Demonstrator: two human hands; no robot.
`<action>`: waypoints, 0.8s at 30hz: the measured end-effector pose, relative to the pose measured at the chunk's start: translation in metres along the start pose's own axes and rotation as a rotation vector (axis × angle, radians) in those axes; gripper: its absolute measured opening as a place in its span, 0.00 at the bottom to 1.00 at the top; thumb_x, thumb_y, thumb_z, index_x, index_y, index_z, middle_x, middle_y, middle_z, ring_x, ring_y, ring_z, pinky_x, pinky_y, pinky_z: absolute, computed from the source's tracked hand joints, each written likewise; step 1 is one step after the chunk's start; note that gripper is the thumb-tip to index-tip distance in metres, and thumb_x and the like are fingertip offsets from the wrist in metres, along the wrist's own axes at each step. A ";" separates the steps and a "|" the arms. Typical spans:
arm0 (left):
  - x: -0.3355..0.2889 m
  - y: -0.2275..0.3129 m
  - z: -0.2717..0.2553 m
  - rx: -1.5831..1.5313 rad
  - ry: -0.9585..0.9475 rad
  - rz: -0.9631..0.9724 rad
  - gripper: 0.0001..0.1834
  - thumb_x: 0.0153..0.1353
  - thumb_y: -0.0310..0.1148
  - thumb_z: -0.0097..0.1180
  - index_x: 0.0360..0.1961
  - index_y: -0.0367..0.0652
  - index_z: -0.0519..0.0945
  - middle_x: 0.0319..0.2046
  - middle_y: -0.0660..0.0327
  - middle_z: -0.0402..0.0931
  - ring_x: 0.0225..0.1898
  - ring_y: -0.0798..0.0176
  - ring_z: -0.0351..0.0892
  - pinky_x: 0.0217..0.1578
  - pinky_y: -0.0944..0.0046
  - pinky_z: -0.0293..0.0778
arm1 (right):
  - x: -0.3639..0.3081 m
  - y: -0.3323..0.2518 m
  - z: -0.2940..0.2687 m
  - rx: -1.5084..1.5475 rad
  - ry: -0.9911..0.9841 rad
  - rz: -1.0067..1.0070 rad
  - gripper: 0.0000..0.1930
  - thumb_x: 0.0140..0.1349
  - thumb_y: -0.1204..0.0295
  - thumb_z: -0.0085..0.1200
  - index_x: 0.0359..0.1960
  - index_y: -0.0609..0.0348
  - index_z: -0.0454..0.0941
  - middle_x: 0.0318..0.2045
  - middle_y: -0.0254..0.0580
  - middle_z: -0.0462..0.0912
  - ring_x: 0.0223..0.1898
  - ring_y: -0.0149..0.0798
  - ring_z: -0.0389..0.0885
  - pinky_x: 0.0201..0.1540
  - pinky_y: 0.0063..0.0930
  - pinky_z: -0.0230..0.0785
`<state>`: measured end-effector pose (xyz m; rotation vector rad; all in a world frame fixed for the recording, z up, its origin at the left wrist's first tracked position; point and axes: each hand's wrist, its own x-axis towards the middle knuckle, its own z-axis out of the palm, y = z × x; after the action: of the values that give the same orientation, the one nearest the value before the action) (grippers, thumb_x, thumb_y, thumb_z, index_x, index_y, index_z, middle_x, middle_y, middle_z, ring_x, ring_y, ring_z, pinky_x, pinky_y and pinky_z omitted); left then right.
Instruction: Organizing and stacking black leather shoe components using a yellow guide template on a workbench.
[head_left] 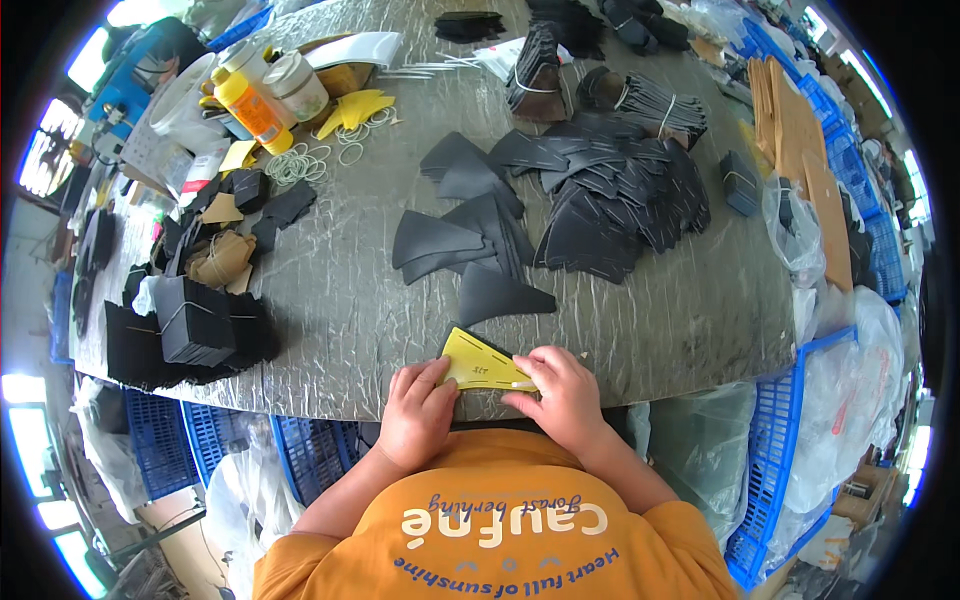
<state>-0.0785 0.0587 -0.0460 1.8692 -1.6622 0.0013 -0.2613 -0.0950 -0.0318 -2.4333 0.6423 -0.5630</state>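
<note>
My card [470, 365] is bright yellow, with black dashes along its edges. My shirt [500, 462] is orange, with white and blue letters. The desk [340, 330] is grey, with shiny, pale, crinkly lines all over. The big pile [610, 190] is black, with little pale dashes. The bottle [240, 100] is yellow and orange, the bands [298, 165] pale green, the crate [772, 440] blue, the cardboard [817, 200] brown.

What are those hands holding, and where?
Left hand: the flat yellow wedge-shaped template, by its lower-left corner. Right hand: a slim white stick, near its visible tip.
</note>
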 end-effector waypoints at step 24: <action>0.029 -0.028 -0.035 -0.052 -0.264 -0.035 0.17 0.44 0.31 0.71 0.40 0.55 0.88 0.54 0.68 0.80 0.58 0.48 0.72 0.57 0.47 0.66 | 0.009 -0.005 0.010 -0.018 0.041 0.054 0.17 0.46 0.70 0.71 0.40 0.54 0.85 0.32 0.35 0.76 0.33 0.41 0.79 0.32 0.36 0.73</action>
<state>-0.0341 0.0486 -0.0193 1.9245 -1.7833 -0.3129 -0.2475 -0.0924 -0.0343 -2.4189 0.7306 -0.5890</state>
